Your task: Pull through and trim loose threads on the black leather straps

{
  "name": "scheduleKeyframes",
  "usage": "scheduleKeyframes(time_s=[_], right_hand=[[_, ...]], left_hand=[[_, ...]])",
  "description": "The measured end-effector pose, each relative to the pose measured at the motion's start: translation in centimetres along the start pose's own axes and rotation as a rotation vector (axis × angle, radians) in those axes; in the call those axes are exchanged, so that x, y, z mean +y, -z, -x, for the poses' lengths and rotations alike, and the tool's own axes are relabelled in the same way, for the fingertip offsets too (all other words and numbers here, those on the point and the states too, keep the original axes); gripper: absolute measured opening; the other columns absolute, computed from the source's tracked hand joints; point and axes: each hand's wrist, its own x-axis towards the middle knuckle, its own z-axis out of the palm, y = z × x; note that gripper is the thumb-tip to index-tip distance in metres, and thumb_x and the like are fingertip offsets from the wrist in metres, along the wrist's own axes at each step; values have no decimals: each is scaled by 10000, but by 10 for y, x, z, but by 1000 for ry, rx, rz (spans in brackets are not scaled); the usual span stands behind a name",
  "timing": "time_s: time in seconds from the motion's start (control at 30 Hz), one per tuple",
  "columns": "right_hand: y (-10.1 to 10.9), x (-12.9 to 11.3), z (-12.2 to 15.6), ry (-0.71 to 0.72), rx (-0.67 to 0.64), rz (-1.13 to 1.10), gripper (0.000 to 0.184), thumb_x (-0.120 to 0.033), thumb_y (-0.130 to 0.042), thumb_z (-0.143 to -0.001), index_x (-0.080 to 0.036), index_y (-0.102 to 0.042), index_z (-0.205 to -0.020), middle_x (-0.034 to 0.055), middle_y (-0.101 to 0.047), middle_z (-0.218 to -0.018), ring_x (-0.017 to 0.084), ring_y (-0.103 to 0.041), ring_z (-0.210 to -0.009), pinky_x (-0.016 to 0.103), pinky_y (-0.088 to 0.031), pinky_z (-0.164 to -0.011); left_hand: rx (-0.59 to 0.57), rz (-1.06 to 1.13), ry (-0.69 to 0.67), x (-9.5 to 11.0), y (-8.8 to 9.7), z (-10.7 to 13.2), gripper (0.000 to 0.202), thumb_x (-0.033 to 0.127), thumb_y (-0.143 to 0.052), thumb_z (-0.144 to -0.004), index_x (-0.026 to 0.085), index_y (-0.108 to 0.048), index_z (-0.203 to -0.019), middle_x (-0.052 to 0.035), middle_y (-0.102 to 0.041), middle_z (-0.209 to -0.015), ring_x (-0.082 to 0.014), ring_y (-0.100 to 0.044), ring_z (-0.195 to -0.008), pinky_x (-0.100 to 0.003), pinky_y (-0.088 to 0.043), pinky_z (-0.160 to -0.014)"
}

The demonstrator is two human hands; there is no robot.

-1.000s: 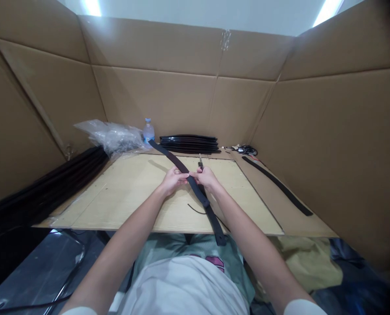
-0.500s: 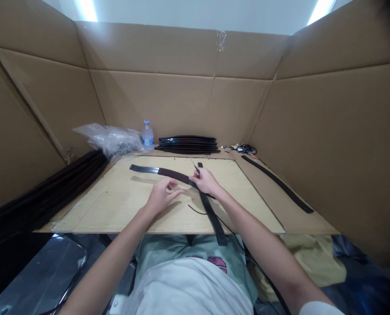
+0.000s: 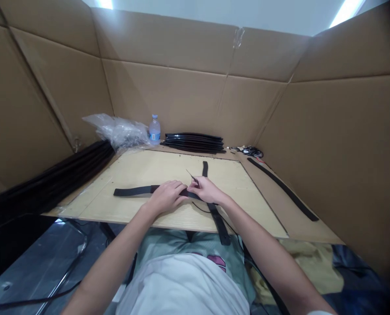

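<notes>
A black strip with a darker sleeve-like middle section lies crosswise on the pale board. My left hand is closed over that middle section, its fingers on top and the thumb at the near edge. Close beside it, my right hand is closed round a thin, dark, pointed tool whose tip points up and to the left. The right fingertips also touch the strip. A second black strip runs underneath, front to back, and sticks out over the near edge. A thin dark cord curves beside it.
Stacked black strips lie at the back, with a water bottle and clear plastic bags to their left. Dark lengths fill the left side. Another strip and tangled cords are on the right. Cardboard walls surround the board.
My left hand has closed onto the strip, which has come down nearer me and to the left. My right hand keeps the pointed tool. The camera view has turned slightly.
</notes>
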Motion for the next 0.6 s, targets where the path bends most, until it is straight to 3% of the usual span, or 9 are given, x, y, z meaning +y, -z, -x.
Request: scheduleKeyframes(time_s=[0.23,0.4,0.6], right_hand=[[1,-3,11,-54,47,80,248,-384,-558,-800,-152,-520,-720,15,-574,-668,140,-513,-610,230,-336,-549],[10,-13,36,-142,248,482,377,-541,-459,-840,-175,-513,-764,54,-597,-662,178,-542,-585,250,-311,-535],[6,-21,61,-56,130,675,323,-449,-320,-934,-197,-520,-906,50,-646,-723,198,-614,-645,256,-330,-549]], left_hand=[[-11,60,-3,4,0,2,313,439,-444,-866,180,-562,-995,-102,-612,-942,-236,-566,-891,-331,-415,-770],[-13,85,8,7,2,2,306,438,-453,-860,186,-568,-992,-99,-619,-933,-245,-570,-882,-338,-409,-776],[-9,132,20,9,2,1,254,384,-496,-848,190,-571,-994,-91,-618,-923,-235,-571,-868,-324,-406,-774]])
